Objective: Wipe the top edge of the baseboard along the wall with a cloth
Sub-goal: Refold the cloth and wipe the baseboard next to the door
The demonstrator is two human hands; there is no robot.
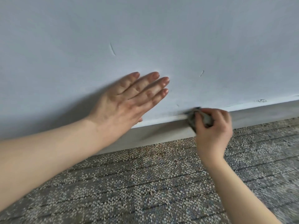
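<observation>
On the baseboard's top edge, a hand wipes with a cloth.
The right hand (pixel 213 126) grips a bunched grey cloth (pixel 193 118) against the white baseboard (pixel 153 133); the left hand (pixel 129 101) lies flat, fingers (pixel 152 78) straight, on the scuffed pale wall (pixel 145 29) above speckled carpet (pixel 145 183).

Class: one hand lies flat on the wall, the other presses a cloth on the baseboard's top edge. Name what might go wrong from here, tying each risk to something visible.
1. The chipped patch where wall meets baseboard, right of the cloth, might snag it or flake further.
2. The left hand, flat on the pale wall, may leave marks.
3. The right hand grips the cloth bunched small; it may slip off the narrow edge.
</observation>
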